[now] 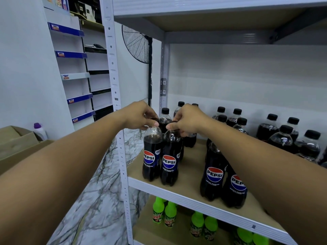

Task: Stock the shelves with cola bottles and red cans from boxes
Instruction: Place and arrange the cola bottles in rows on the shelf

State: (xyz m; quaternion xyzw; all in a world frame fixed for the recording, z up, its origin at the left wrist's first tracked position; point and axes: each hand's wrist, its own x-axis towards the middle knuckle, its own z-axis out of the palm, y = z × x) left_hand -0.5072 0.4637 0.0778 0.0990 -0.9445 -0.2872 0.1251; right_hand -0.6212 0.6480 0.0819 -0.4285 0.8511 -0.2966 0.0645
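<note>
Two dark cola bottles with Pepsi labels stand side by side at the front left corner of the wooden shelf. My left hand grips the cap of the left cola bottle. My right hand grips the cap of the right cola bottle. Both bottles rest upright on the shelf board. More cola bottles stand further right and behind, several with black caps. No red cans are in view.
Green-capped soda bottles fill the shelf below. A white perforated upright frames the shelf's left side. Cardboard boxes sit at the left, with a purple-capped bottle behind them. A black fan hangs behind the rack.
</note>
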